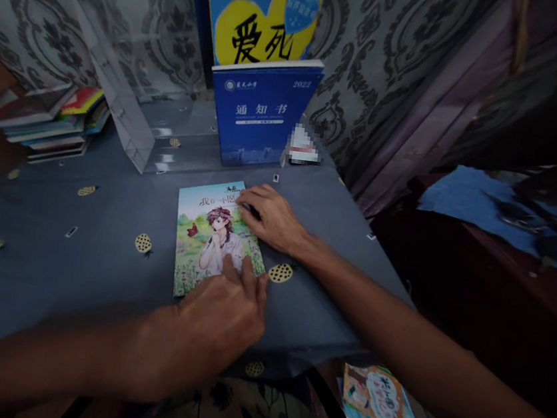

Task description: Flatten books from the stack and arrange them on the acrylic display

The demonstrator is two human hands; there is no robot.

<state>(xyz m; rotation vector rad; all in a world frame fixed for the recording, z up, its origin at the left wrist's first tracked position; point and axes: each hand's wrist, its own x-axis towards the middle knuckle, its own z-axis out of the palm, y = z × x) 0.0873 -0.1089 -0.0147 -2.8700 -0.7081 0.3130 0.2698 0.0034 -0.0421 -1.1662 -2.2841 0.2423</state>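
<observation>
A thin book with a drawn girl on its cover (208, 234) lies flat on the grey-blue tablecloth (76, 260). My left hand (220, 316) rests on the book's near right corner, fingers curled down against the cover. At the book's far right edge, my right hand (270, 216) lies flat with its fingers stretched out across the cover's top. Neither hand holds anything.
A blue 2022 booklet (261, 116) leans upright at the back against a larger blue and yellow book (265, 13). A clear plastic stand (132, 125) is to its left. A stack of books (50, 119) sits far left. Another colourful book (381, 408) lies low right, below the table edge.
</observation>
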